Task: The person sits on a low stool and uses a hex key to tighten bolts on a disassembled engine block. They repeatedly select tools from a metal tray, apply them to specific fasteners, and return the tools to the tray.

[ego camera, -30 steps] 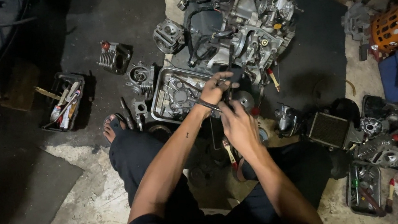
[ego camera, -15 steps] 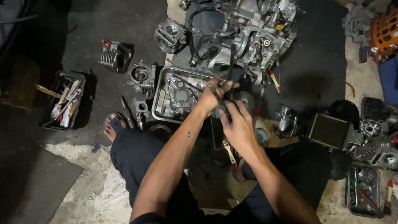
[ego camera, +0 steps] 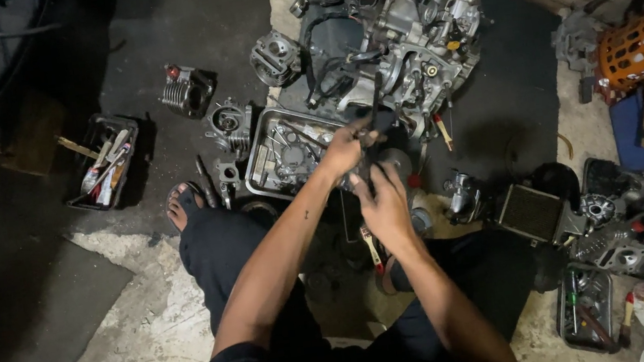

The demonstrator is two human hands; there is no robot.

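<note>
Over the dark mat, two onlookers talk about the seated person's work.

"Where is the part being handled?"

"Between both hands, raised above the metal tray [ego camera: 261,151] and just in front of the engine block [ego camera: 397,57]. It is a small dark part [ego camera: 377,123], and a dark strip or cable seems to run up from it toward the engine, though the light is too poor to be sure."

"How do the hands stand?"

"The left hand [ego camera: 345,152] is curled shut around the near end of the part, fingers wrapped tight. The right hand [ego camera: 384,206] sits just below, fingers bent and partly closed, fingertips at the part's underside; whether it truly grips or only steadies cannot be told from the head view."

"How would the person do this well?"

"Probably by keeping the left hand as the anchor and letting the right do the fine turning or pulling, with the part held over the tray so that anything loose drops among the pieces already lying there and not onto the concrete floor [ego camera: 153,341]. A short, straight pull would suit better than a twist against the engine."

"Anything close enough to get in the way?"

"A red-handled screwdriver [ego camera: 369,247] lies near the right wrist, and loose cylinder heads [ego camera: 227,127] rest beside the tray, near the bare foot [ego camera: 178,207]."
</note>
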